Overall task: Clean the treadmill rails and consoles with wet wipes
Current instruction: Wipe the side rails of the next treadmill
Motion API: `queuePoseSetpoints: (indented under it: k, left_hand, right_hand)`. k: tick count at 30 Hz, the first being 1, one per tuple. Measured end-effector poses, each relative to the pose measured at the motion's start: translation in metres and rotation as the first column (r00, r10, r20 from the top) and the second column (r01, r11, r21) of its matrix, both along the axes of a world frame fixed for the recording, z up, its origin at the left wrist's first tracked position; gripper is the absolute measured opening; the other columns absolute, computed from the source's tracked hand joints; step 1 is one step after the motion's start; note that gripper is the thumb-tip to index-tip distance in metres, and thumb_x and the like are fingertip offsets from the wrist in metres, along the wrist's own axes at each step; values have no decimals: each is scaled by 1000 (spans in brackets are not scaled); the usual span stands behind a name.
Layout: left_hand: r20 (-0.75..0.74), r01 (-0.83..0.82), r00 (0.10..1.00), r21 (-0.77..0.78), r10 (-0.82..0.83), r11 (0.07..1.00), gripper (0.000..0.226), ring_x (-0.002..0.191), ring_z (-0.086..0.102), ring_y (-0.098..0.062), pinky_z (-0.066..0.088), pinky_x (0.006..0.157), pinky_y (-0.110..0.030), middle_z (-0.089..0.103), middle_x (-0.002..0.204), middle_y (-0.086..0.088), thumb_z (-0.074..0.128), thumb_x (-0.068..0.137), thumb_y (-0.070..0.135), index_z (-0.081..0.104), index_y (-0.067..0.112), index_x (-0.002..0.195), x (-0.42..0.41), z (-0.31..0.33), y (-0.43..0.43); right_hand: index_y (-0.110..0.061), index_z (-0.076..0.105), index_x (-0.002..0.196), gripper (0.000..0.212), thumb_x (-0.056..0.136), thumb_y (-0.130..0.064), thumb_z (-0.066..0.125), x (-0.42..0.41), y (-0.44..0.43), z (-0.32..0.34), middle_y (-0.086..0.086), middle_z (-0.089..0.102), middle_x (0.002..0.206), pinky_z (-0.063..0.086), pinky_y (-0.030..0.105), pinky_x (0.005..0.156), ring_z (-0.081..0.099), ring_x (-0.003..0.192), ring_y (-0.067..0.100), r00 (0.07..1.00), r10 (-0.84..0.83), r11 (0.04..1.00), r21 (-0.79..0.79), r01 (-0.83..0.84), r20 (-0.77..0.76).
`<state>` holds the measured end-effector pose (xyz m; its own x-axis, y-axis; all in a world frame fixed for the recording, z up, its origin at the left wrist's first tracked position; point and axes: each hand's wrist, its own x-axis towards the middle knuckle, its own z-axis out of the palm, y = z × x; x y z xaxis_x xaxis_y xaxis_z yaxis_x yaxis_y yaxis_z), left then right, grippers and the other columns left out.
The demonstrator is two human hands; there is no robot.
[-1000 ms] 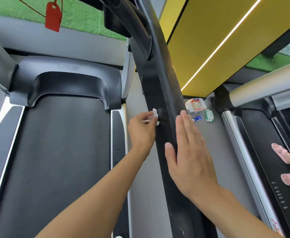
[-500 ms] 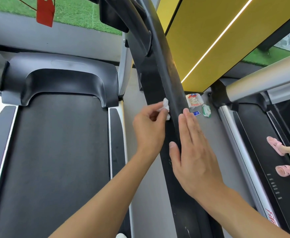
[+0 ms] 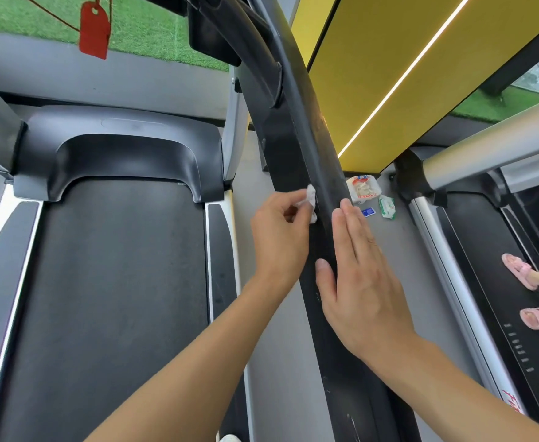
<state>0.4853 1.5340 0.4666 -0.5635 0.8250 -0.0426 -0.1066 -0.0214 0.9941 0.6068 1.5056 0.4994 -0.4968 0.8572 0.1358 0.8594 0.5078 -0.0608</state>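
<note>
One wet wipe (image 3: 311, 199), frame centre, bunched against black rail (image 3: 306, 122) | left hand (image 3: 280, 237) fingers pinch it; right hand (image 3: 360, 282) fingers straight, pressed together, flat on rail | I judge wipe soft, light, damp: hold its bunched middle.
</note>
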Motion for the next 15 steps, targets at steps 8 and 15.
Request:
queuePoseSetpoints:
  k: [8, 15]
  left_hand:
    - [27, 36, 999, -45, -34, 998, 29, 81, 69, -13, 54, 75, -20, 71, 88, 5, 67, 93, 9, 68, 37, 87, 8, -13, -16]
    - [89, 49, 995, -68, -42, 997, 32, 81, 70, -10, 57, 77, -22, 72, 88, 6, 68, 93, 8, 68, 40, 85, 18, -16, -32]
  right_hand:
    - [-9, 14, 155, 63, 99, -29, 36, 0, 1, -2, 5, 11, 164, 33, 43, 116, 10, 151, 17, 1000, 0, 1000, 31, 0, 2]
    - [-7, 19, 154, 64, 97, -34, 29, 0, 3, -3, 5, 14, 163, 30, 40, 117, 10, 151, 16, 1000, 2, 999, 54, -2, -6]
